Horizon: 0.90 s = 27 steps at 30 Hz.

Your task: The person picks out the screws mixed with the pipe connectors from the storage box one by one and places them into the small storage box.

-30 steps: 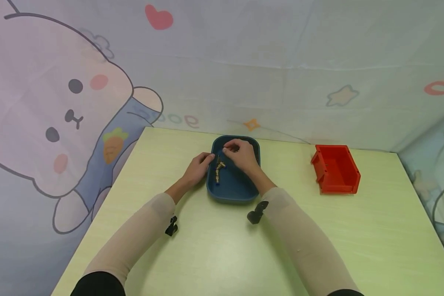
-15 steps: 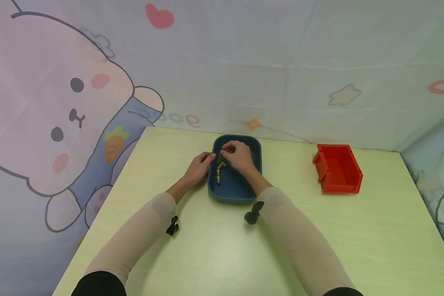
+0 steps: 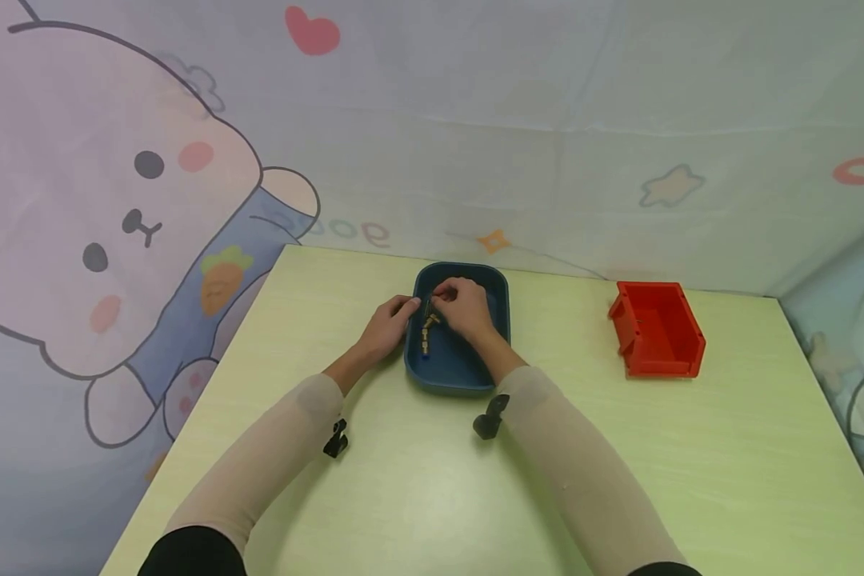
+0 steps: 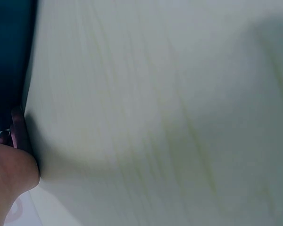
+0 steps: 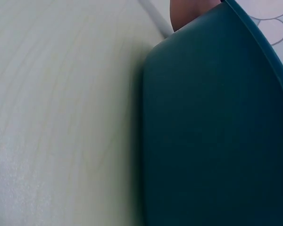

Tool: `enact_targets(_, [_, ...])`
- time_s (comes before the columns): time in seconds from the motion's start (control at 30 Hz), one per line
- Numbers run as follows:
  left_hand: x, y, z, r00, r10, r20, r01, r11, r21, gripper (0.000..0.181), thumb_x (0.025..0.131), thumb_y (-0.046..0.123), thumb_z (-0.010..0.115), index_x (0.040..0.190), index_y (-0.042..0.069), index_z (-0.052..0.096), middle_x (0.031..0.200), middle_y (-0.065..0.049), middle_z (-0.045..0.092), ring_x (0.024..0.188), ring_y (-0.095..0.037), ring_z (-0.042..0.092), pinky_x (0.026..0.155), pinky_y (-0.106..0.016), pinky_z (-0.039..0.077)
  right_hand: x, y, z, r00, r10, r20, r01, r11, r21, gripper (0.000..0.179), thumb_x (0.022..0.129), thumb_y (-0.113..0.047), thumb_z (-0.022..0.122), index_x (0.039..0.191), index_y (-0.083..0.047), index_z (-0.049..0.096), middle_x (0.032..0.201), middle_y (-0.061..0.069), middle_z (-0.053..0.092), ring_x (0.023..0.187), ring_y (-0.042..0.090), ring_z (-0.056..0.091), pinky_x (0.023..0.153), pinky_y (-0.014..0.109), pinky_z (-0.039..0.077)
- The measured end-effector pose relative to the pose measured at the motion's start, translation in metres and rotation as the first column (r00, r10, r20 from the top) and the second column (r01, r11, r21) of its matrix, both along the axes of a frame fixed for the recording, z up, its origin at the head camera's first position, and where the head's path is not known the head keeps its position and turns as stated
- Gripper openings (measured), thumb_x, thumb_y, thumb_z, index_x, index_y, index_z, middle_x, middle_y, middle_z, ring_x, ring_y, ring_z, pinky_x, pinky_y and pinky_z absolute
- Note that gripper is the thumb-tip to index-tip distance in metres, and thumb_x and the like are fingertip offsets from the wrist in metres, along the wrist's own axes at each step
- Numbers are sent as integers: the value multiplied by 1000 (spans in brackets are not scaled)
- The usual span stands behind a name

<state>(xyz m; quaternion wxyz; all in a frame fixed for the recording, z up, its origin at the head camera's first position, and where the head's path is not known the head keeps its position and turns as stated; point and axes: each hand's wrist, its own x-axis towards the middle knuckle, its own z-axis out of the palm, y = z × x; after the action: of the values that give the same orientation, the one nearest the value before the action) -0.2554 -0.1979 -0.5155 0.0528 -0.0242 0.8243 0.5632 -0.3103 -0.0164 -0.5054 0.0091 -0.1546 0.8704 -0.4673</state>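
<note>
A dark blue tray (image 3: 455,376) stands on the table. My left hand (image 3: 385,330) grips its left side, thumb over the rim and fingers outside. In the left wrist view part of that hand (image 4: 12,172) is beside the tray wall (image 4: 9,52). Several small brass fittings (image 3: 426,340) lie in a rough line along the tray's left inside, one with a blue end. My right hand (image 3: 468,308) reaches inside the tray, its fingers bent and their tips at the far end of the fittings. I cannot tell whether those fingertips hold a piece.
To the right on the pale wood-grain table (image 3: 734,448) stands a red open-front bin (image 3: 661,328). A printed cloth (image 3: 547,120) hangs behind the table's back edge. The tray's outer wall (image 5: 212,132) fills much of the right wrist view.
My right hand has shifted slightly toward the near-left inside the tray, closer to the brass fittings. My left hand keeps its place on the tray's side.
</note>
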Motion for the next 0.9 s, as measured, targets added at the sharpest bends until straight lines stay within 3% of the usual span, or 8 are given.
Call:
enact_targets(0.27, [-2,-1,-4,1000,1,8,-1,1000,-3,57,111,51,48,142,5,61,141,-15,63,127,-30,56,113,-49,42,-2,-1,-3,999,-17,35,15,999,47,13,98,-13,77,107,-4,78,102,10,76,94,25,71,84,39,58])
enact_targets(0.57, [-3,3,-5,1000,-14,11,13,1000,23,56,111,50,47,143,6,61,143,-15,61,130,-31,55,114,-50,41,-6,2,-8,1000,-20,18,17,988,150,11,97,-12,78,104,-4,79,97,9,76,92,23,70,84,38,57])
enact_targets(0.9, [-3,-1,-6,1000,-11,5,11,999,34,58,110,52,48,144,6,61,144,-15,61,133,-31,55,116,-51,40,-4,0,-6,1000,-4,22,0,980,197,7,96,-11,77,98,-5,81,92,8,76,88,22,70,83,37,57])
